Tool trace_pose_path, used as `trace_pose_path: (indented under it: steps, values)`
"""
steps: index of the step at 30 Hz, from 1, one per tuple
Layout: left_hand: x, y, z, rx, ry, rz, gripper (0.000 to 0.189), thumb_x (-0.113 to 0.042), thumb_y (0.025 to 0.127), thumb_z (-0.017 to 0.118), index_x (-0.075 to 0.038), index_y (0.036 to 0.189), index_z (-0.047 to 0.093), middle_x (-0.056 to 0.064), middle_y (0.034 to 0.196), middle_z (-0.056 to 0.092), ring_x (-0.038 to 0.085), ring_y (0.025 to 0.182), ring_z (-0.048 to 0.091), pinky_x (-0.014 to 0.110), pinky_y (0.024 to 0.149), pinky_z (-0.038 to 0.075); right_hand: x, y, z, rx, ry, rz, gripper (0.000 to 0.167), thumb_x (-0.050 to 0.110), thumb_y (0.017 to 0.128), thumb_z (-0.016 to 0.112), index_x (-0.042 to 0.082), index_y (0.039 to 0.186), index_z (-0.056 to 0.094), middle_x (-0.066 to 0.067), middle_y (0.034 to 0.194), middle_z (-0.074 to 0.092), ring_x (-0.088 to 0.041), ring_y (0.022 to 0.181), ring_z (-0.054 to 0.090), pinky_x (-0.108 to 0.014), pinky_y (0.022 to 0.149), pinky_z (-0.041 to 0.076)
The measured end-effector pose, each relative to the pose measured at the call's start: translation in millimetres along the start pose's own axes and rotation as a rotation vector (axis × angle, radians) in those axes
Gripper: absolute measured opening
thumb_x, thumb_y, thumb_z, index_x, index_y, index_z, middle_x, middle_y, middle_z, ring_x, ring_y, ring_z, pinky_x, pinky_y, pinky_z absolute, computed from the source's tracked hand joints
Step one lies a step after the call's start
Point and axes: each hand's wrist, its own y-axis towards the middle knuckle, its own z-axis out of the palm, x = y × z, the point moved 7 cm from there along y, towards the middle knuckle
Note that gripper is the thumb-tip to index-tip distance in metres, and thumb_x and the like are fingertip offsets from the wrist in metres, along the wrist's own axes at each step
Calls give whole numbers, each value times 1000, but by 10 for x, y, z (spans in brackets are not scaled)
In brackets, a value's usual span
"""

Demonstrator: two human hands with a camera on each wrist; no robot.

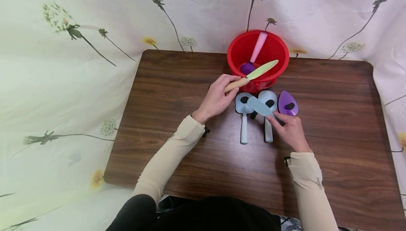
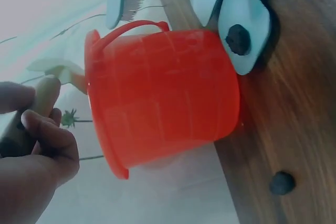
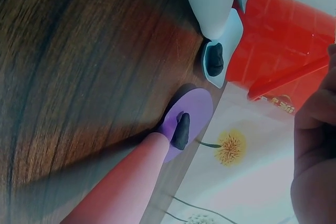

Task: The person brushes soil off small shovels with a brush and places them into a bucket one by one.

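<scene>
Clothing, head view. Left sleeve (image 1: 165,157): cream, long, close-fitting, cloth gathered in folds at the cuff; faint small dark marking near the wrist. Upper end meets black cloth (image 1: 137,208) over the upper arm. Right sleeve (image 1: 312,192): same cream, same gathered cuff; small dark lettering (image 1: 319,183) running lengthwise, too small to read with confidence. Torso: plain black garment (image 1: 212,211). Small black device at each cuff, left (image 1: 206,131) and right (image 1: 287,161), each on the side facing the other arm. Left hand (image 1: 217,95) and right hand (image 1: 291,130) bare.
</scene>
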Motion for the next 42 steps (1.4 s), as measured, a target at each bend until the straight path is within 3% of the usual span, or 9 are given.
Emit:
trace_pose_path:
  steps: [5,10,16,23,32,42]
  values:
    - [-21,105,-33,-55,-31,13,28,-10,92,62,-8,120,58,7,118,60,16,98,56,23,85,48,14,-2,12,3,7,-8,23,3,80,77,-1,102,74,-16,87,74,-4,63,52,-6,58,41]
    - [-4,192,-46,-66,-76,7,28,-7,93,61,-6,120,54,9,121,60,17,106,57,27,92,50,13,0,32,26,-1,6,23,8,82,76,0,103,74,-15,90,75,-4,63,52,-6,58,41]
    - [30,282,-57,-67,-148,-46,36,-11,94,60,-8,127,45,9,129,57,17,109,57,24,87,54,10,-6,37,26,1,10,22,6,82,76,-1,102,74,-16,90,74,-7,63,53,-9,57,42]
    - [59,364,-63,-80,-203,-101,41,-13,95,60,-9,132,45,10,131,57,18,109,63,25,93,53,-1,-13,31,37,9,24,22,9,84,75,-1,104,73,-16,89,74,-5,62,50,-8,54,39]
    - [74,458,-94,-109,-199,-117,43,-12,95,59,-9,135,44,10,122,61,18,101,64,25,91,53,-46,-35,-22,11,-2,46,23,12,84,75,-1,103,74,-16,92,75,6,69,54,0,67,40]
    - [203,463,-150,-166,-225,-146,38,-15,97,56,-9,134,47,11,123,63,15,99,65,21,91,52,-65,-55,-72,-19,-16,37,23,12,82,77,-1,102,74,-16,94,74,13,75,53,-7,67,46]
